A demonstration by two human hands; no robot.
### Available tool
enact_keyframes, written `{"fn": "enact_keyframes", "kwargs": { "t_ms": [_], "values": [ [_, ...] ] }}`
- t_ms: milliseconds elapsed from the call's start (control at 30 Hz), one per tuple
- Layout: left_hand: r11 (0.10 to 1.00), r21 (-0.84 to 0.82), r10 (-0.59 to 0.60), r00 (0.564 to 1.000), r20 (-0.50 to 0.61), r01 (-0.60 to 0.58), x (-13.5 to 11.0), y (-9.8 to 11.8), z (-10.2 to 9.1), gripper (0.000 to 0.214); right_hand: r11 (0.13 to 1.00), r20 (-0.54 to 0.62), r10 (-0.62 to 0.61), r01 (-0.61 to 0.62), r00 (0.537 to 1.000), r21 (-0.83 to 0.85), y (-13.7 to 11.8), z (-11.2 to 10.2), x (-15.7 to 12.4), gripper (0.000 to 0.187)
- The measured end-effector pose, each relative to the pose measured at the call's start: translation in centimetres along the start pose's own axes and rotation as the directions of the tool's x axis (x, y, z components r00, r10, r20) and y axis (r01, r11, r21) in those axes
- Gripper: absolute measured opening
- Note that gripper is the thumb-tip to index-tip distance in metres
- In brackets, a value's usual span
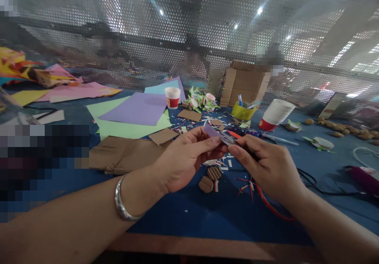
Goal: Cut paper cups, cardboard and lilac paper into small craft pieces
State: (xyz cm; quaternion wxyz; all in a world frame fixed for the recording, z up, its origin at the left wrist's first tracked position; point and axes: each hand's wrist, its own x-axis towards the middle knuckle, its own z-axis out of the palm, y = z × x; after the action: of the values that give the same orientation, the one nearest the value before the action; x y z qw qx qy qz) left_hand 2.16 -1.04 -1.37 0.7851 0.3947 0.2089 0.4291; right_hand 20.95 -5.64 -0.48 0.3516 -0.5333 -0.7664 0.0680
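Above the middle of the table, my left hand [192, 153] pinches a small piece of purple paper [211, 132] between thumb and fingers. My right hand [265, 159] is closed on what look like scissors, their grey blades [226, 139] meeting the paper; the handles are mostly hidden by my fingers. An orange pointed thing [234, 134] shows just behind the blades. Below my hands lie two small corrugated cardboard hexagons [206, 184]. Thin red, white and green strips [251, 185] sit beneath my right hand, near a curved red cord [271, 207].
Purple paper [136, 108] lies over green sheets, with brown cardboard [124, 153] in front. Paper cups stand singly [172, 98] and in a tilted stack [276, 114]. A yellow holder [243, 111] contains pens. Scraps litter the centre; a purple tool [363, 177] and cables are at right.
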Motion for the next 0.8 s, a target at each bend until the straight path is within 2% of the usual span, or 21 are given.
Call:
{"fn": "enact_keyframes", "kwargs": {
  "t_ms": [600,800],
  "values": [
    [1.0,-0.009,0.023,1.0,0.016,-0.023,0.04,0.16,-0.05,0.008,1.0,-0.031,0.001,-0.002,1.0,-0.023,-0.08,-0.16,-0.16,0.033],
    [0.999,-0.005,0.033,0.999,0.036,-0.033,-0.02,-0.01,-0.1,0.004,0.996,-0.051,-0.06,0.057,0.997,-0.062,-0.14,-0.15,-0.16,0.033]
  ]
}}
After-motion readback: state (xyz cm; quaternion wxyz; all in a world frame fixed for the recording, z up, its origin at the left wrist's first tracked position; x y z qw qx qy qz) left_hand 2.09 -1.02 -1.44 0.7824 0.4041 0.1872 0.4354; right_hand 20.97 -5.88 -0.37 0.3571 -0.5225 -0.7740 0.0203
